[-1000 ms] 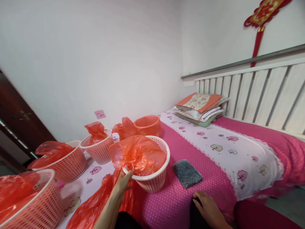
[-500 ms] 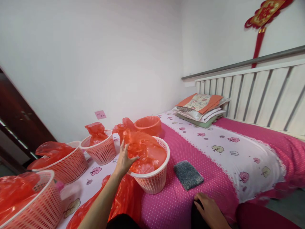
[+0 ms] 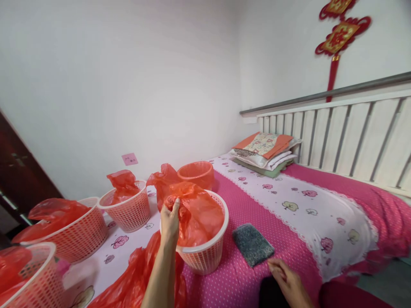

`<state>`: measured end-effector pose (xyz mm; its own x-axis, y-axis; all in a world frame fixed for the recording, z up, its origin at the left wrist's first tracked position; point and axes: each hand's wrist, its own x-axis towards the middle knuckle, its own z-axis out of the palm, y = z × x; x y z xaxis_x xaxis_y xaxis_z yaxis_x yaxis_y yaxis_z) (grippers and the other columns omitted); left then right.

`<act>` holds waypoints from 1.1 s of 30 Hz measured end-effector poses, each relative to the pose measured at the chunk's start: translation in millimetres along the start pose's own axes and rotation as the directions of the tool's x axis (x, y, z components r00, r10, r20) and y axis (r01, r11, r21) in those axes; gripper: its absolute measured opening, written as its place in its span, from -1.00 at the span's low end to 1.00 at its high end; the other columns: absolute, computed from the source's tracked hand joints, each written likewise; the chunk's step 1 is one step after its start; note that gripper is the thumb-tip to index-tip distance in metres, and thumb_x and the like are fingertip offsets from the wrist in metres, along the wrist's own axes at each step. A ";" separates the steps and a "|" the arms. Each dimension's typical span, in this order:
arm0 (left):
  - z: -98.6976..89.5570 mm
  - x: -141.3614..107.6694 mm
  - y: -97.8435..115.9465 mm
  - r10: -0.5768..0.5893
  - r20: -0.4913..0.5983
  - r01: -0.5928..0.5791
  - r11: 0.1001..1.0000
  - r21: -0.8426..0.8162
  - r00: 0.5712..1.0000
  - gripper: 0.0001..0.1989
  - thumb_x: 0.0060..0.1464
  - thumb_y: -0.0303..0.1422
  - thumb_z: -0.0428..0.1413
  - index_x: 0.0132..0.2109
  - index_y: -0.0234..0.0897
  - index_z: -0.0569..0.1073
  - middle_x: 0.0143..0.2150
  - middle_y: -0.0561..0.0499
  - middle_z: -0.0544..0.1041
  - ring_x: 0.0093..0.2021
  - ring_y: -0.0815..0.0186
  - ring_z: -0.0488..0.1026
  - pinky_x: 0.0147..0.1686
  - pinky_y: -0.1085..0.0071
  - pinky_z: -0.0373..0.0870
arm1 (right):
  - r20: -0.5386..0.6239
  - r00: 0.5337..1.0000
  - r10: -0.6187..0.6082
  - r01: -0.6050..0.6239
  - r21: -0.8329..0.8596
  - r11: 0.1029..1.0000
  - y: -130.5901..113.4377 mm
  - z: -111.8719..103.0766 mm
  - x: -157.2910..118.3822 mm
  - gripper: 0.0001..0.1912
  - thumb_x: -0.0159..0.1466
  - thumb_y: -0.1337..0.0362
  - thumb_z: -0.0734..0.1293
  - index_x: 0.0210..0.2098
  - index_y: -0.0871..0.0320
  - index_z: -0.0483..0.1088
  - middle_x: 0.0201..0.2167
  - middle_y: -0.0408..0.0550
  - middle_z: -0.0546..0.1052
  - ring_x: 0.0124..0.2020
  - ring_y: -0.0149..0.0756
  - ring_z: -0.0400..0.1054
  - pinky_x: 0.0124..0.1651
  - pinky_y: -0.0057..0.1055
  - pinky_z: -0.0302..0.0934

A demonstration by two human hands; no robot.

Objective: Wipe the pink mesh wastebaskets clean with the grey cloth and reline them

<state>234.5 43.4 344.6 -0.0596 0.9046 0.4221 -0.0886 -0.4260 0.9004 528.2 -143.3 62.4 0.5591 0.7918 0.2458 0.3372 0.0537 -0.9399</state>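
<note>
Marks on the pink wall card (image 3: pixel 129 159) were illegible; your left hand (image 3: pixel 171 216) pinched a red plastic bag (image 3: pixel 204 209); your right hand (image 3: pixel 287 276) curled loosely.

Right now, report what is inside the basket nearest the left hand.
The basket holds a red plastic bag, pinched by the left hand; anything beneath the bag is covered.

On the bed (image 3: pixel 233 280), a basket (image 3: pixel 205 262) holds a plastic bag (image 3: pixel 205 216); a cloth (image 3: pixel 253 244) lies at its three o'clock, stacked bedding (image 3: pixel 266 147) between one and two, a tub (image 3: pixel 202 180) at twelve, loose bags (image 3: pixel 131 278) at eight, three other bag-holding baskets (image 3: pixel 131 216) between eight and ten.
</note>
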 end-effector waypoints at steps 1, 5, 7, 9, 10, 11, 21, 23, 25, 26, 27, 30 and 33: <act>0.8 -2.4 4.9 -0.029 0.019 0.030 0.996 -0.084 0.999 -0.60 0.03 -0.01 0.32 -0.18 -0.23 0.52 -0.29 0.02 0.64 -0.29 0.25 0.60 -0.20 0.34 0.54 | -0.029 1.000 -0.009 0.010 0.032 0.999 -22.2 0.3 6.1 -0.49 0.23 -0.22 0.31 -0.15 0.06 0.54 -0.14 0.16 0.70 -0.11 0.07 0.64 -0.04 -0.12 0.54; 2.5 -8.6 25.4 -0.054 0.124 0.084 0.966 -0.246 0.991 -0.60 -0.01 -0.07 0.40 -0.17 -0.24 0.54 -0.24 0.01 0.65 -0.23 0.27 0.61 -0.11 0.32 0.56 | -0.011 0.977 -0.211 0.211 0.021 0.977 -143.3 14.2 41.3 -0.35 0.29 -0.11 0.40 0.28 0.00 0.39 0.29 0.12 0.50 0.29 0.05 0.42 0.33 0.01 0.33; 2.4 -10.0 30.1 -0.062 0.183 0.108 0.963 -0.249 0.981 -0.62 0.00 -0.09 0.41 -0.17 -0.24 0.55 -0.25 0.01 0.66 -0.25 0.26 0.62 -0.13 0.32 0.57 | 0.052 0.936 -0.347 0.345 0.045 0.937 -202.6 30.6 63.8 -0.17 0.26 -0.07 0.47 0.43 -0.03 0.23 0.43 0.11 0.32 0.45 0.06 0.20 0.46 0.10 0.13; 0.8 -10.6 28.9 -0.070 0.252 0.129 0.965 -0.227 0.965 -0.64 0.01 -0.10 0.41 -0.18 -0.24 0.57 -0.25 0.00 0.67 -0.25 0.23 0.63 -0.14 0.31 0.58 | 0.150 0.878 -0.455 0.443 0.110 0.890 -248.4 53.1 85.8 0.01 0.18 -0.05 0.55 0.49 -0.04 0.11 0.50 0.12 0.21 0.50 0.07 0.08 0.49 0.14 0.05; -0.7 -10.7 26.6 -0.074 0.285 0.138 0.967 -0.213 0.956 -0.65 0.01 -0.10 0.40 -0.18 -0.24 0.58 -0.23 -0.02 0.69 -0.23 0.20 0.64 -0.14 0.30 0.58 | 0.198 0.849 -0.490 0.468 0.148 0.871 -265.3 65.7 95.5 0.11 0.11 -0.05 0.60 0.51 -0.04 0.07 0.52 0.12 0.15 0.51 0.09 0.06 0.49 0.14 0.05; -2.8 -10.5 23.8 -0.077 0.312 0.145 0.969 -0.202 0.947 -0.65 0.03 -0.08 0.39 -0.18 -0.24 0.59 -0.21 -0.03 0.70 -0.21 0.17 0.65 -0.12 0.28 0.58 | 0.243 0.824 -0.511 0.481 0.174 0.859 -278.2 78.5 104.0 0.19 0.03 -0.04 0.65 0.50 -0.02 0.08 0.53 0.14 0.14 0.51 0.11 0.07 0.49 0.13 0.04; -16.6 2.1 17.0 0.081 0.313 -0.081 0.997 -0.012 0.946 -0.16 -0.19 -0.20 0.49 0.26 -0.16 0.43 0.24 -0.14 0.58 0.25 -0.02 0.51 0.22 0.17 0.45 | 0.202 0.926 -0.319 0.214 0.415 0.884 -290.2 140.1 150.1 -0.54 0.16 -0.13 0.49 -0.41 0.21 0.54 -0.45 -0.10 0.61 -0.40 -0.22 0.45 -0.32 -0.36 0.28; -15.0 8.1 9.8 0.066 0.146 -0.079 0.993 0.083 0.987 -0.33 -0.15 -0.23 0.44 0.14 -0.22 0.50 0.09 -0.13 0.66 0.12 0.02 0.59 0.14 0.19 0.49 | 0.119 0.961 -0.250 0.157 0.510 0.846 -287.7 137.3 155.7 -0.51 0.13 -0.16 0.50 -0.36 0.20 0.55 -0.42 -0.12 0.62 -0.36 -0.23 0.45 -0.29 -0.35 0.30; -16.0 14.2 -0.2 0.036 -0.038 -0.031 0.990 0.138 0.999 -0.58 -0.06 -0.20 0.36 -0.06 -0.29 0.58 -0.10 -0.11 0.70 -0.02 0.03 0.63 0.01 0.20 0.53 | 0.068 0.983 -0.168 0.094 0.597 0.797 -287.3 132.8 157.9 -0.49 0.13 -0.18 0.51 -0.30 0.18 0.55 -0.39 -0.11 0.63 -0.32 -0.21 0.47 -0.22 -0.33 0.34; -17.5 16.7 -4.8 0.022 -0.096 -0.009 0.991 0.136 0.995 -0.64 -0.02 -0.18 0.33 -0.13 -0.31 0.59 -0.15 -0.11 0.70 -0.05 0.03 0.63 -0.03 0.21 0.53 | 0.038 0.990 -0.134 0.080 0.624 0.777 -287.9 130.2 157.8 -0.49 0.13 -0.18 0.51 -0.29 0.17 0.55 -0.38 -0.11 0.64 -0.30 -0.19 0.48 -0.19 -0.31 0.35; -19.4 18.7 -8.1 0.011 -0.125 0.004 0.993 0.114 0.992 -0.67 0.01 -0.15 0.30 -0.17 -0.32 0.60 -0.17 -0.11 0.70 -0.07 0.04 0.62 -0.06 0.23 0.54 | 0.007 0.994 -0.111 0.080 0.643 0.762 -289.0 127.6 157.4 -0.51 0.12 -0.16 0.52 -0.28 0.16 0.55 -0.37 -0.11 0.64 -0.28 -0.18 0.49 -0.17 -0.30 0.35; -25.3 19.9 -8.5 0.040 -0.131 -0.041 0.999 -0.009 0.991 -0.58 0.03 -0.14 0.30 -0.03 -0.29 0.58 -0.06 -0.11 0.69 -0.02 0.09 0.61 -0.06 0.29 0.53 | -0.068 0.993 -0.098 0.118 0.696 0.708 -294.5 119.8 155.8 -0.58 0.06 -0.05 0.58 -0.31 0.14 0.54 -0.36 -0.11 0.65 -0.25 -0.16 0.49 -0.12 -0.29 0.35; -29.1 15.6 2.3 0.065 -0.069 -0.072 0.992 -0.107 0.995 -0.33 -0.06 -0.17 0.39 0.21 -0.20 0.46 0.11 -0.14 0.64 0.05 0.12 0.61 0.00 0.29 0.54 | -0.064 0.993 -0.095 0.111 0.748 0.655 -300.5 113.3 155.8 -0.61 -0.01 0.03 0.61 -0.34 0.13 0.52 -0.38 -0.13 0.64 -0.25 -0.14 0.51 -0.09 -0.25 0.36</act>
<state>204.5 56.1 350.3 -0.1337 0.8717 0.4715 -0.1903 -0.4895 0.8510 428.1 32.8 356.3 0.5721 0.7426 0.3483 -0.2839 0.5776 -0.7653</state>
